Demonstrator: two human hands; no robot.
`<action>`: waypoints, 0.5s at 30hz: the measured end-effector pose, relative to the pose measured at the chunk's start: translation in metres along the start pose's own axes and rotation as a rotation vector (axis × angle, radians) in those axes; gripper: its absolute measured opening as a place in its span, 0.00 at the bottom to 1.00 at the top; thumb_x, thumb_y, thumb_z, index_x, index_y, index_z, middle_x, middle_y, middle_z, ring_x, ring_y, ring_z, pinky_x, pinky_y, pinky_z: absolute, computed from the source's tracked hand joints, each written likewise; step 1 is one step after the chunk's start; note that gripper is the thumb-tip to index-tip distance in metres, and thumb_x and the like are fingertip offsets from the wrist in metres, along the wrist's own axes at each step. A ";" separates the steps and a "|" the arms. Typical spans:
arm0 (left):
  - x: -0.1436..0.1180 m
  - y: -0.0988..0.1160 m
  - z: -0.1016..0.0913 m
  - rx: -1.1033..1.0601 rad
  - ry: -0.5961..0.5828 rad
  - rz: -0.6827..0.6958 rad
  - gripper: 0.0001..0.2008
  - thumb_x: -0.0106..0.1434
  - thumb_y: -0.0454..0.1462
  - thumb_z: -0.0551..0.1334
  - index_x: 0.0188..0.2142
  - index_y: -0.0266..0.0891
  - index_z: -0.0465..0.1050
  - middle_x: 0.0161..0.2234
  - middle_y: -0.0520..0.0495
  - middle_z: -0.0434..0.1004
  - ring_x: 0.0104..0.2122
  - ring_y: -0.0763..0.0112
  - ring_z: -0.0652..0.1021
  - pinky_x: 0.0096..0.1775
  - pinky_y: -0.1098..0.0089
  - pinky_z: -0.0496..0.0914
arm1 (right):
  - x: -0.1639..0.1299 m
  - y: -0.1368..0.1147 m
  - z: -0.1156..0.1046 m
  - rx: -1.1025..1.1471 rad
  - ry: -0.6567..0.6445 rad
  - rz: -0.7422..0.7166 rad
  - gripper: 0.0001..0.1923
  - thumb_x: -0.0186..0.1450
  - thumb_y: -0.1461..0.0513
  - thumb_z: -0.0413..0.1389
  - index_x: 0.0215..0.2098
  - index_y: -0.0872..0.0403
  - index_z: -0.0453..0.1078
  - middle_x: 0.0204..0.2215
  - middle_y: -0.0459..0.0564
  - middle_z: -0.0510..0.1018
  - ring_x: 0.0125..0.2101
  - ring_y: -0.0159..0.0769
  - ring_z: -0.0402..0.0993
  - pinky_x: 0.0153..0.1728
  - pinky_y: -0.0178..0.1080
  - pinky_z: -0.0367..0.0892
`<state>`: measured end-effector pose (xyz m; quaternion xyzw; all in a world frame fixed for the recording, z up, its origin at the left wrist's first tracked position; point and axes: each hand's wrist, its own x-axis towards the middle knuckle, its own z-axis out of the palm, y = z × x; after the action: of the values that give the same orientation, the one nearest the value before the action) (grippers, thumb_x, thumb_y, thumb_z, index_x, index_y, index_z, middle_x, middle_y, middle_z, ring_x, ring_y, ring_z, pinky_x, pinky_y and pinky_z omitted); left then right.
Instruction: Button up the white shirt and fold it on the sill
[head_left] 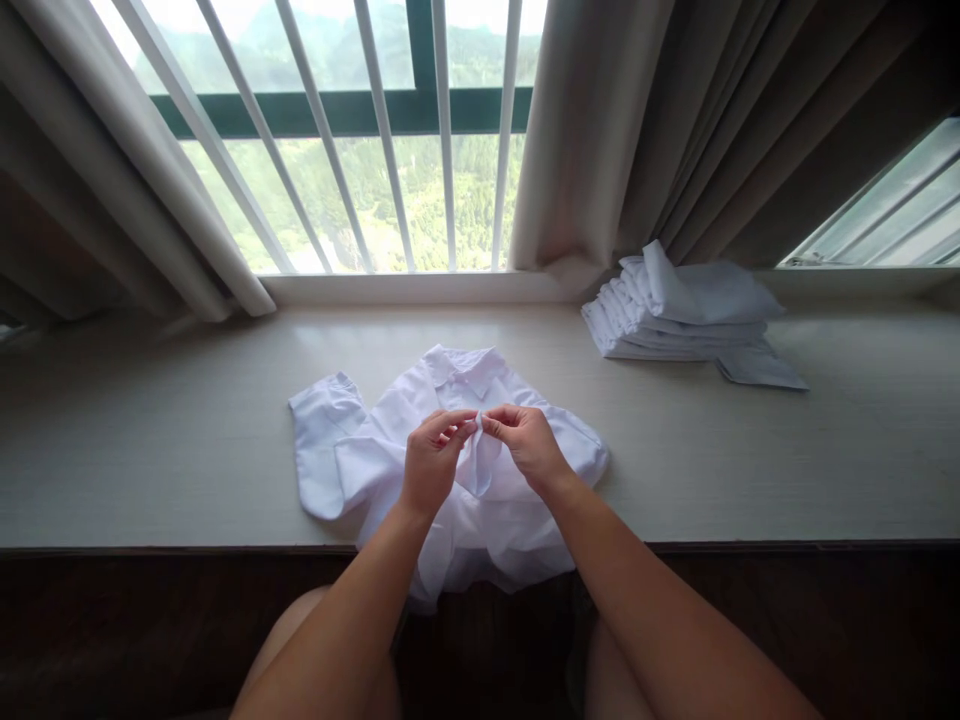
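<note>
A white collared shirt lies spread on the ledge, its collar toward the window and its lower part hanging over the front edge. One sleeve stretches out to the left; the right side of the shirt is bunched. My left hand pinches the front of the shirt near its middle, between thumb and fingers. Close against it, my right hand pinches the same raised bit of cloth from the other side. The fingertips of both hands nearly meet. Whether a button sits between them is too small to tell.
A stack of folded white garments stands at the back right of the pale ledge, one piece sticking out below. Behind the ledge is a barred window between grey curtains. The ledge's front edge runs above my legs.
</note>
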<state>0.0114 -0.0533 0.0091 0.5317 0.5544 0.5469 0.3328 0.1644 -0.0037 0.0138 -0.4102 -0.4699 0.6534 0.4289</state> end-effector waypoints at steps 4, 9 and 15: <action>-0.011 0.002 0.001 -0.036 0.028 -0.017 0.12 0.64 0.47 0.70 0.42 0.44 0.85 0.37 0.49 0.81 0.31 0.75 0.76 0.34 0.73 0.71 | -0.010 0.004 -0.002 -0.074 0.020 -0.066 0.24 0.50 0.46 0.73 0.32 0.57 0.82 0.31 0.50 0.83 0.34 0.35 0.74 0.40 0.37 0.67; -0.019 0.003 0.004 -0.084 0.058 -0.087 0.14 0.60 0.48 0.72 0.39 0.42 0.85 0.35 0.48 0.83 0.28 0.75 0.76 0.32 0.73 0.70 | -0.018 0.007 -0.004 -0.099 0.010 -0.085 0.21 0.52 0.47 0.71 0.32 0.56 0.82 0.33 0.51 0.82 0.37 0.36 0.74 0.42 0.38 0.67; -0.015 0.001 0.004 -0.132 -0.038 -0.160 0.17 0.60 0.48 0.72 0.40 0.39 0.84 0.33 0.47 0.82 0.26 0.76 0.76 0.28 0.74 0.68 | -0.017 0.007 -0.010 -0.154 0.007 -0.101 0.20 0.54 0.48 0.71 0.32 0.56 0.82 0.34 0.51 0.83 0.38 0.37 0.75 0.46 0.40 0.67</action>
<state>0.0182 -0.0671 0.0065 0.4728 0.5514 0.5440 0.4202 0.1777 -0.0188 0.0076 -0.4202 -0.5374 0.5914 0.4299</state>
